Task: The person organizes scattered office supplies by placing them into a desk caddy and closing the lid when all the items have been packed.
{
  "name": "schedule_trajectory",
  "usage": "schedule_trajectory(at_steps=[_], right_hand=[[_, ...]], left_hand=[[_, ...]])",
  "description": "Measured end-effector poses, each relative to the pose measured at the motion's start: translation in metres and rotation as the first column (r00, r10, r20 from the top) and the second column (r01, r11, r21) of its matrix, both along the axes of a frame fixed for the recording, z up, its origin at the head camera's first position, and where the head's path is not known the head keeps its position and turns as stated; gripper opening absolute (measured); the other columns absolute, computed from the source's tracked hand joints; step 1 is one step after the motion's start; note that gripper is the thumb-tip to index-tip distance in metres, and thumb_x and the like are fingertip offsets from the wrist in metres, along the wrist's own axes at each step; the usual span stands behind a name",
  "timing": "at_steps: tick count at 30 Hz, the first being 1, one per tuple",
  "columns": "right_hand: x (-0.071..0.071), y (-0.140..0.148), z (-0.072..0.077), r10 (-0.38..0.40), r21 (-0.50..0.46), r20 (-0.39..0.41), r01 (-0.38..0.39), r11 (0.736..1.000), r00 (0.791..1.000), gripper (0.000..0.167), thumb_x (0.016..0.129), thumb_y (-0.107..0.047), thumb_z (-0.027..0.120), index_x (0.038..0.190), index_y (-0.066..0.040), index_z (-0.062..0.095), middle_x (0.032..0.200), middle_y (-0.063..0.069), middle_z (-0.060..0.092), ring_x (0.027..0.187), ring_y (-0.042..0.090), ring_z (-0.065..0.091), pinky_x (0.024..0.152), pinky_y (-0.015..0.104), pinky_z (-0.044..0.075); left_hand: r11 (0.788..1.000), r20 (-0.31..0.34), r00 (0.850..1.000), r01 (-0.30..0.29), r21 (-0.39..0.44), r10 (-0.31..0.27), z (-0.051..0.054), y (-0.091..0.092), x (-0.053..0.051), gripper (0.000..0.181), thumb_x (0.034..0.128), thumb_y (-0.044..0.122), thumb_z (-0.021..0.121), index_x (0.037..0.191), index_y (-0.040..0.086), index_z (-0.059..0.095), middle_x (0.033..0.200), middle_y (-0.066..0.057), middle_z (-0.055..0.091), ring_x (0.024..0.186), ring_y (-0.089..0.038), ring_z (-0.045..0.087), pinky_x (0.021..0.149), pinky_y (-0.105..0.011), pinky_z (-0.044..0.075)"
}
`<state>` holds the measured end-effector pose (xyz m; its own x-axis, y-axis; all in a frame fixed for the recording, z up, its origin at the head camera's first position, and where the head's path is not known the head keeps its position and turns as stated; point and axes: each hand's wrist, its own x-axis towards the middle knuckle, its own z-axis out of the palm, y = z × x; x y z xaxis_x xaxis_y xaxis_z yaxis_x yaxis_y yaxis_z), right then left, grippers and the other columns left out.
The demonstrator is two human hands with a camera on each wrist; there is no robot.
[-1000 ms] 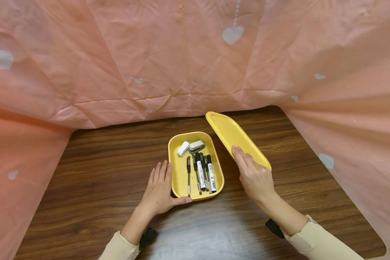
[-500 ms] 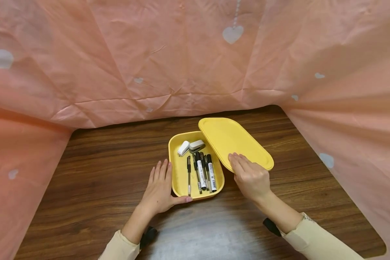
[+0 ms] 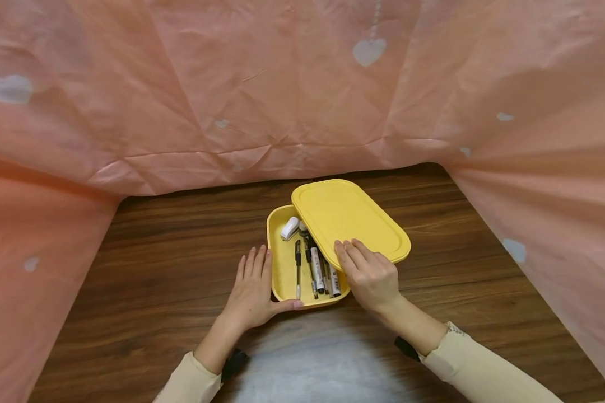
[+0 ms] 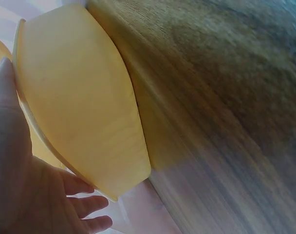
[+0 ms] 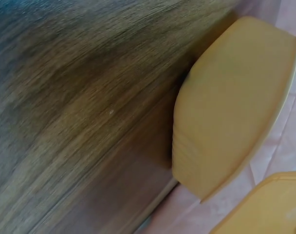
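A yellow box [image 3: 284,274] stands on the table with its top partly uncovered. Inside lie a white stapler-like item [image 3: 289,228], a second one mostly covered, several black-capped pens [image 3: 298,263] and white-barrelled markers [image 3: 317,270]. My left hand [image 3: 252,291] rests at the box's near left corner, fingers straight along the left side and thumb on the near rim. In my right hand [image 3: 373,274] I grip the yellow lid [image 3: 350,218] by its near edge. Turned askew, the lid hangs over the box's right part and hides some contents. My right fingers are out of the right wrist view.
Dark wood-grain table [image 3: 171,252] surrounds the box. A pink curtain [image 3: 262,89] with pale hearts hangs along the back and both sides, reaching the table's edges.
My right hand has swung the lid from steeply tilted to flatter and carried it left over the box's right part. The left hand has kept its place on the box.
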<state>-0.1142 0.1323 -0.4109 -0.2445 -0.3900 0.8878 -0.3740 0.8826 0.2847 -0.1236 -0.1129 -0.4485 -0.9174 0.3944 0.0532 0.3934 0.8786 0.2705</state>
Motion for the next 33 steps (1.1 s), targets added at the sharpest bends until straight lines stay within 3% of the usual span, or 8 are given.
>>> schedule_trajectory(at_steps=[9, 12, 14, 16, 20, 25, 33], right_hand=[[0.0, -0.011, -0.004, 0.018, 0.006, 0.0, -0.018, 1.0, 1.0, 0.019, 0.093, -0.006, 0.056, 0.094, -0.006, 0.074, 0.081, 0.004, 0.075, 0.072, 0.022, 0.072, 0.043, 0.029, 0.044], [0.0, -0.015, -0.005, 0.022, 0.007, -0.001, -0.022, 1.0, 1.0, 0.019, 0.093, -0.006, 0.055, 0.093, -0.007, 0.074, 0.081, 0.004, 0.075, 0.072, 0.022, 0.072, 0.043, 0.029, 0.045], [-0.001, -0.017, -0.004, 0.02, 0.013, -0.003, -0.02, 1.0, 1.0, 0.019, 0.092, -0.005, 0.056, 0.092, -0.007, 0.074, 0.08, 0.004, 0.075, 0.072, 0.022, 0.072, 0.043, 0.029, 0.045], [-0.001, -0.02, -0.002, 0.019, 0.019, -0.003, -0.019, 1.0, 1.0, 0.018, 0.091, -0.005, 0.056, 0.092, -0.007, 0.074, 0.08, 0.004, 0.075, 0.072, 0.022, 0.072, 0.043, 0.028, 0.045], [-0.002, -0.026, 0.001, 0.021, 0.025, 0.0, -0.021, 0.999, 1.0, 0.017, 0.089, -0.005, 0.057, 0.092, -0.007, 0.074, 0.08, 0.003, 0.074, 0.072, 0.021, 0.072, 0.043, 0.028, 0.045], [-0.001, -0.031, 0.004, 0.008, 0.034, 0.007, -0.008, 0.999, 1.0, 0.02, 0.091, -0.007, 0.055, 0.091, -0.008, 0.074, 0.08, 0.002, 0.074, 0.074, 0.02, 0.072, 0.045, 0.026, 0.045], [0.001, -0.033, 0.007, -0.01, 0.088, 0.014, 0.008, 0.996, 1.0, 0.022, 0.094, -0.008, 0.054, 0.091, -0.009, 0.075, 0.081, 0.001, 0.075, 0.076, 0.019, 0.073, 0.048, 0.026, 0.048]], left_hand=[[1.0, -0.023, 1.0, -0.009, -0.03, 0.008, 0.004, 0.001, -0.001, 0.122, 0.0718, 0.082, 0.056, 0.152, -0.003, 0.019, 0.159, -0.023, 0.017, 0.149, -0.04, 0.011, 0.12, -0.056, 0.01], [1.0, -0.106, 0.994, -0.027, -0.004, 0.027, 0.011, 0.006, -0.004, 0.116, 0.0746, 0.076, 0.059, 0.151, -0.003, 0.023, 0.158, -0.023, 0.021, 0.148, -0.04, 0.016, 0.12, -0.056, 0.013], [0.999, -0.204, 0.978, -0.027, 0.033, 0.033, 0.018, 0.012, -0.007, 0.114, 0.0748, 0.072, 0.064, 0.15, -0.004, 0.024, 0.156, -0.023, 0.027, 0.146, -0.041, 0.021, 0.119, -0.056, 0.017], [0.999, -0.321, 0.947, -0.012, 0.053, 0.029, 0.026, 0.019, -0.009, 0.113, 0.0737, 0.068, 0.069, 0.15, -0.004, 0.026, 0.153, -0.024, 0.032, 0.144, -0.041, 0.026, 0.118, -0.057, 0.021], [0.999, -0.502, 0.865, 0.026, 0.022, -0.012, 0.041, 0.032, -0.011, 0.104, 0.0731, 0.057, 0.077, 0.148, 0.0, 0.032, 0.15, -0.021, 0.038, 0.143, -0.04, 0.03, 0.116, -0.059, 0.024], [0.996, -0.633, 0.77, 0.084, -0.025, -0.081, 0.048, 0.043, -0.012, 0.076, 0.0737, 0.034, 0.082, 0.137, 0.006, 0.051, 0.141, -0.012, 0.054, 0.138, -0.033, 0.041, 0.115, -0.055, 0.028], [0.982, -0.804, 0.584, 0.187, -0.006, -0.116, 0.047, 0.046, -0.019, 0.028, 0.0797, 0.003, 0.074, 0.107, 0.01, 0.073, 0.107, -0.004, 0.074, 0.106, -0.025, 0.065, 0.1, -0.038, 0.048]])
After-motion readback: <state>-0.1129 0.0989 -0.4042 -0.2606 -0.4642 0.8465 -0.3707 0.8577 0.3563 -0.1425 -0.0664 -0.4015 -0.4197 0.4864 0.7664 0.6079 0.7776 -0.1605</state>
